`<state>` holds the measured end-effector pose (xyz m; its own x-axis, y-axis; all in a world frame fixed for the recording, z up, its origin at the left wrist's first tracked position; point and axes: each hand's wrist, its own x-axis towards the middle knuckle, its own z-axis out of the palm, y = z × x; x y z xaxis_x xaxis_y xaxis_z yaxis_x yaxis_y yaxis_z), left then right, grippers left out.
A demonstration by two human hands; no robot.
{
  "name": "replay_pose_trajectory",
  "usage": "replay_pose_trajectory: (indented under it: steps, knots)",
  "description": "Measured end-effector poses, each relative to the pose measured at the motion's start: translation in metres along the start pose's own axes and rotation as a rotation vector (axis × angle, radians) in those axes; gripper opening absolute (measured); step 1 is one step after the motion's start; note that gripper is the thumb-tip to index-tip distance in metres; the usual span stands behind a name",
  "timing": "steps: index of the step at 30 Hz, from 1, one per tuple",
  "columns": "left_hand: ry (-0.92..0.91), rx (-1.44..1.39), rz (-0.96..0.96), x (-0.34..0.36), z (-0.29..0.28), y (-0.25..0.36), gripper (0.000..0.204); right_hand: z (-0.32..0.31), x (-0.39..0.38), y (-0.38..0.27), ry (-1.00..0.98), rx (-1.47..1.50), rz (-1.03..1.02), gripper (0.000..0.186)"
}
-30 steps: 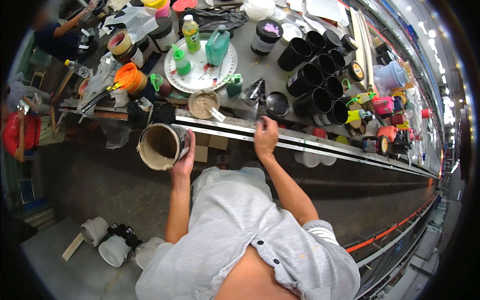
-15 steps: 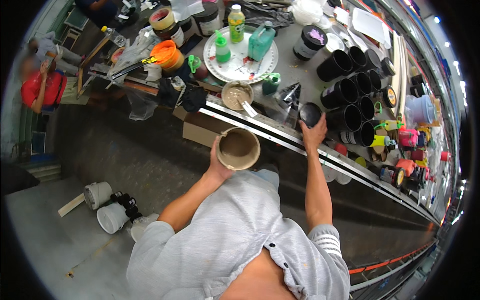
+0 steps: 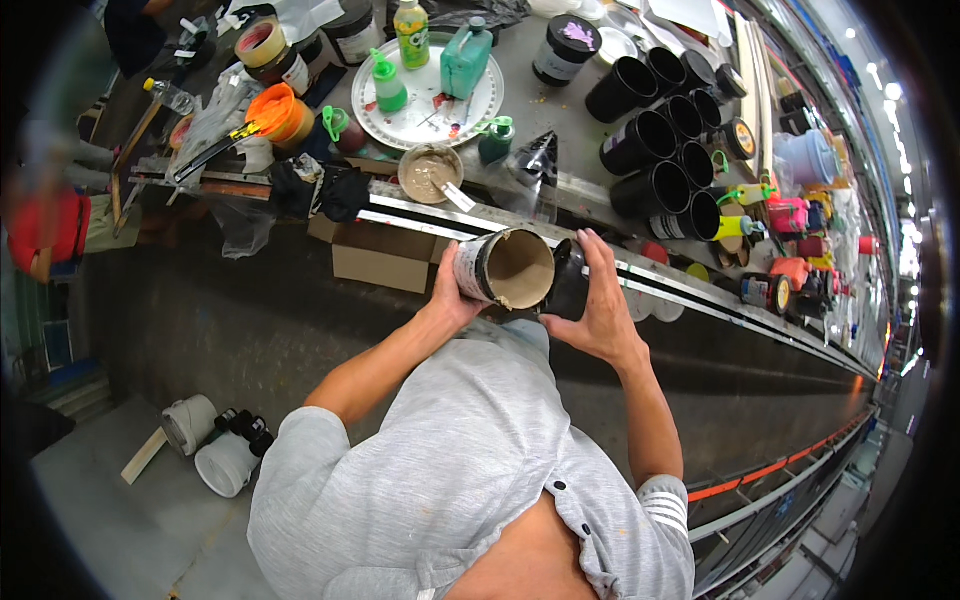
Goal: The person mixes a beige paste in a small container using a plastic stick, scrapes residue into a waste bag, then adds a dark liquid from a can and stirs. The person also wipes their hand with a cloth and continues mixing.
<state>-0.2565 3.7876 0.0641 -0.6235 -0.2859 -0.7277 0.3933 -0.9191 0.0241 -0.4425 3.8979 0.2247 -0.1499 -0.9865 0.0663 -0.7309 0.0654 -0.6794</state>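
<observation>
Cluttered grey workbench (image 3: pixel 560 110) with white plate (image 3: pixel 425 110), row of black pots (image 3: pixel 655 120). Left hand (image 3: pixel 450 295) wrapped round tilted paint-stained tub (image 3: pixel 505 268), beige inside, held above bench edge. Right hand (image 3: pixel 600 300) clasps small black cup (image 3: pixel 566 285), touching tub rim.

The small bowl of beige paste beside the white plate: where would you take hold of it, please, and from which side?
Grip the small bowl around its outer wall from above, fingers spanning the round rim; it stands upright and full, so keep it level. Avoid the tagged tool leaning out on its right.
</observation>
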Motion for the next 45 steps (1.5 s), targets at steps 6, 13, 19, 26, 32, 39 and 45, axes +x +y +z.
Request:
replay_pose_trajectory:
  steps: [6,13,19,26,32,39,45]
  knots:
    - [-0.121,-0.023,-0.104,0.011,0.02,-0.017,0.066,0.003,0.02,-0.004,-0.068,0.025,-0.194,0.099]
    - [-0.11,0.046,-0.085,0.006,0.024,-0.017,0.068,-0.019,0.033,-0.019,-0.231,-0.094,-0.315,0.086]
    - [-0.158,0.048,-0.057,0.0,0.01,-0.03,0.065,-0.016,0.035,-0.035,-0.296,-0.242,-0.495,0.077]
    - [-0.194,0.03,-0.058,-0.055,0.051,-0.057,0.06,-0.038,0.039,-0.037,-0.191,-0.163,-0.634,0.068]
    - [-0.191,-0.068,0.104,-0.043,0.045,-0.058,0.067,-0.094,0.037,-0.004,-0.241,0.333,-0.468,0.077]
    - [-0.237,-0.143,0.381,-0.067,0.053,-0.093,0.07,-0.081,0.021,0.056,-0.135,1.727,0.098,0.083]
    - [-0.319,-0.185,0.543,-0.083,0.056,-0.13,0.066,-0.06,0.007,0.079,-0.162,2.009,0.191,0.078]
